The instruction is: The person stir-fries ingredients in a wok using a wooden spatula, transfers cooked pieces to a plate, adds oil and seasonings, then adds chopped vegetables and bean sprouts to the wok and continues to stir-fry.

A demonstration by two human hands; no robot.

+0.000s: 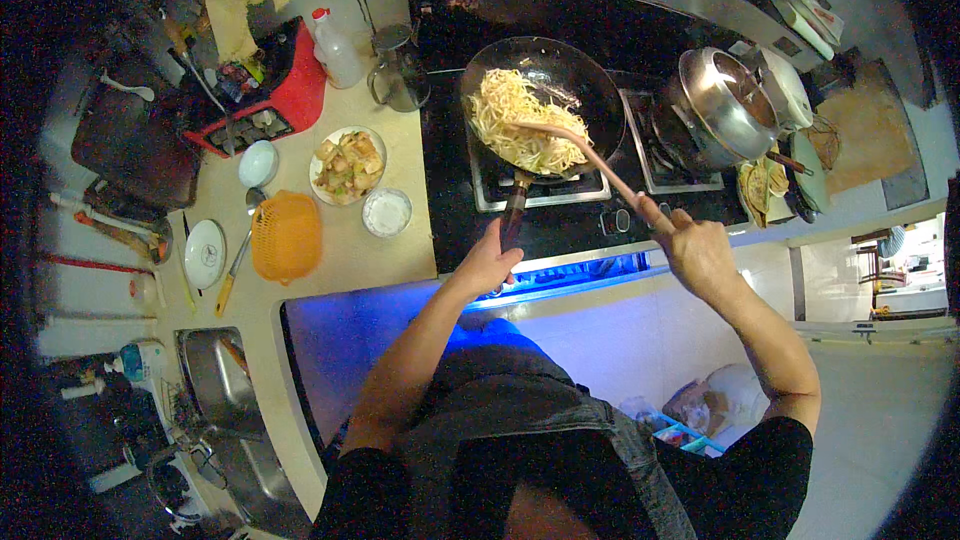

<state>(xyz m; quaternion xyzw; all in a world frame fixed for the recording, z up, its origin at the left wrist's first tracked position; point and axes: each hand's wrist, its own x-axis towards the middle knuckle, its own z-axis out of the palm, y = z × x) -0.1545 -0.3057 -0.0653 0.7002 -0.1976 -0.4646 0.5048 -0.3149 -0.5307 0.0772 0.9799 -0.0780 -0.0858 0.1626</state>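
My left hand (484, 264) is closed around the dark handle (514, 211) of a wok (592, 82) on the left burner of the gas stove. Pale shredded strands, perhaps bean sprouts or noodles (517, 116), are heaped on the left and near side of the wok. In my right hand (697, 251) is a long wooden spatula (611, 171), slanting down to the left. Its far end rests in the heap, partly hidden among the strands.
A steel pot (712, 105) stands on the right burner. Left on the counter are a plate of cooked food (349, 166), a bowl of white powder (387, 212), an orange plastic basket (286, 236), a ladle (238, 259) and a glass pitcher (397, 71). A steel sink (217, 375) lies nearer.
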